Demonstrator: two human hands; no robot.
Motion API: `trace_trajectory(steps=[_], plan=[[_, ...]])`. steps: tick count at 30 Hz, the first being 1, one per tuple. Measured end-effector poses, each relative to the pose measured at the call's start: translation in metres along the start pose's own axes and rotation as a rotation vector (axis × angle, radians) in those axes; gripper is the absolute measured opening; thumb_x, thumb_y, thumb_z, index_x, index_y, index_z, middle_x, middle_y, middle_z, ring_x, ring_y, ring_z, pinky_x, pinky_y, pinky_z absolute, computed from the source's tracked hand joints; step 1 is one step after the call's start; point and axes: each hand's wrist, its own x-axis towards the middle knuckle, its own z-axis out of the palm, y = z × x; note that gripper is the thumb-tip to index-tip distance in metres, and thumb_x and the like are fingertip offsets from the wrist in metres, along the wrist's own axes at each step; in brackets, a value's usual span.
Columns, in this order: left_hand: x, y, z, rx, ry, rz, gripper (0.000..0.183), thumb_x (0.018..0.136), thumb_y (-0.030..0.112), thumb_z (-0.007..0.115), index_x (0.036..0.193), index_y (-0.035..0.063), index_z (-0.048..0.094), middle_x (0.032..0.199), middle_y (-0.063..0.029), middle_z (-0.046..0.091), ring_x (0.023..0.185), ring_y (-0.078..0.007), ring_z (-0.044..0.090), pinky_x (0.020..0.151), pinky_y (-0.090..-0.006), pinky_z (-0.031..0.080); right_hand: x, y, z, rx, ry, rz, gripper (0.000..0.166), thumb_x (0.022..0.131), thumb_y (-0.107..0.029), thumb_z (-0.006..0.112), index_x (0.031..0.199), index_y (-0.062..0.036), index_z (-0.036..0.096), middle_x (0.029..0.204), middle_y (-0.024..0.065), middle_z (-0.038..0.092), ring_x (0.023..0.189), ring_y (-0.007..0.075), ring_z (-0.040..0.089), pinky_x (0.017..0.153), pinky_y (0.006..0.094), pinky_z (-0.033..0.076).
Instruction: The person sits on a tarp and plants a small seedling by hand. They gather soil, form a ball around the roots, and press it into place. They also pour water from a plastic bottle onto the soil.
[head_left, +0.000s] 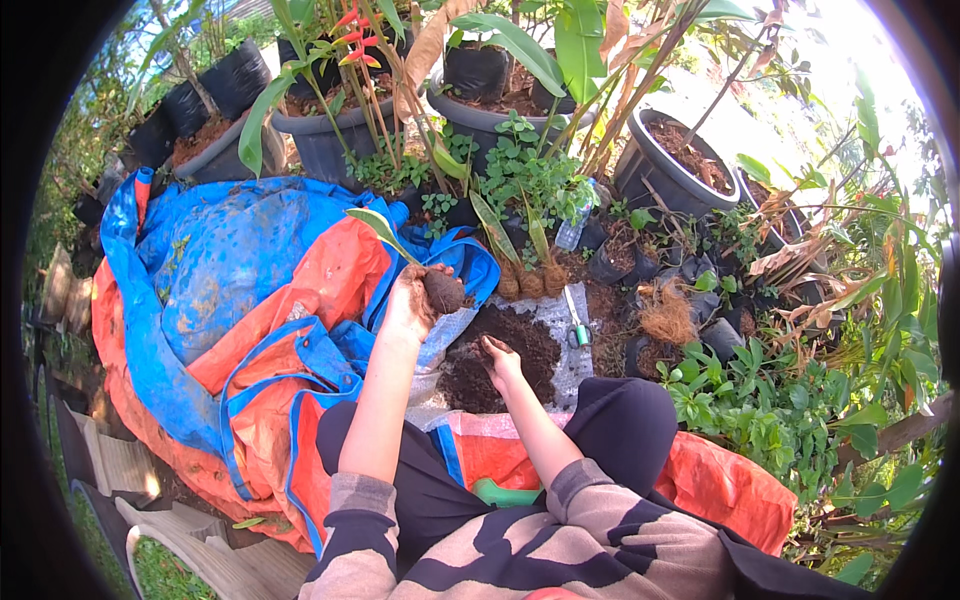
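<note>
My left hand (409, 301) cups a dark ball of soil (444, 292), and a green leaf cutting (381, 232) rises from it toward the upper left. Soil clings to the fingers. Lower and to the right, my right hand (501, 363) is just above a heap of dark loose soil (529, 349), fingers dirty and apart, with nothing visible in them. The heap lies on a white woven plastic sheet (576, 367). Scissors with a green and black handle (578, 335) rest on its right side. Beyond the heap stand several fibre-wrapped root balls (531, 283) with upright leaves.
A blue and orange tarpaulin (225, 247) covers a mound at the left. Large black pots (671, 165) with plants line the back. A clear plastic bottle (574, 225), a tuft of brown fibre (670, 311) and small black nursery bags (721, 341) are at the right.
</note>
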Motion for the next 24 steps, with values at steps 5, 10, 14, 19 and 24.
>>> trace_trajectory(steps=[5,10,14,19,24], plan=[[0.0028,-0.0018,0.0022,-0.017,0.004,0.004,0.026,0.078,0.014,0.045,0.093,-0.0062,0.051,0.091,-0.0157,0.056,0.089,-0.0289,0.056,0.089,-0.0445,0.045,0.0080,-0.0004,-0.0052,0.048,-0.062,0.008,0.021,0.086,-0.005,0.054,0.106,0.0009,0.057,0.104,0.0132,0.061,0.095,0.0254,0.060,0.084,0.0350,0.049],[0.0003,-0.0017,0.0032,-0.018,-0.001,0.001,0.025,0.077,0.014,0.047,0.092,-0.0061,0.051,0.090,-0.0156,0.056,0.088,-0.0286,0.056,0.089,-0.0445,0.046,0.0084,-0.0057,-0.0056,0.248,-0.111,0.131,0.022,0.088,-0.016,0.053,0.106,-0.0046,0.059,0.105,0.0106,0.062,0.099,0.0233,0.058,0.087,0.0388,0.045],[0.0017,-0.0020,0.0038,-0.032,-0.003,-0.009,0.025,0.076,0.014,0.049,0.092,-0.0059,0.051,0.090,-0.0156,0.056,0.088,-0.0284,0.056,0.089,-0.0446,0.046,0.0083,-0.0058,-0.0036,0.241,-0.052,0.122,0.021,0.088,-0.018,0.053,0.104,-0.0062,0.060,0.103,0.0088,0.063,0.100,0.0221,0.057,0.089,0.0394,0.043],[0.0018,-0.0028,0.0021,-0.041,-0.011,0.007,0.023,0.076,0.014,0.051,0.090,-0.0047,0.051,0.091,-0.0155,0.056,0.088,-0.0284,0.056,0.089,-0.0459,0.046,0.0070,-0.0037,-0.0017,0.150,-0.021,0.053,0.017,0.088,-0.012,0.054,0.101,-0.0038,0.060,0.099,0.0090,0.064,0.094,0.0229,0.060,0.081,0.0363,0.048],[0.0024,-0.0046,0.0041,-0.014,-0.017,0.021,0.022,0.076,0.016,0.052,0.088,-0.0023,0.052,0.091,-0.0156,0.057,0.089,-0.0291,0.057,0.089,-0.0462,0.046,0.0084,-0.0013,0.0002,0.066,0.050,-0.024,0.014,0.088,-0.009,0.054,0.098,-0.0011,0.060,0.096,0.0111,0.064,0.086,0.0236,0.063,0.071,0.0306,0.053]])
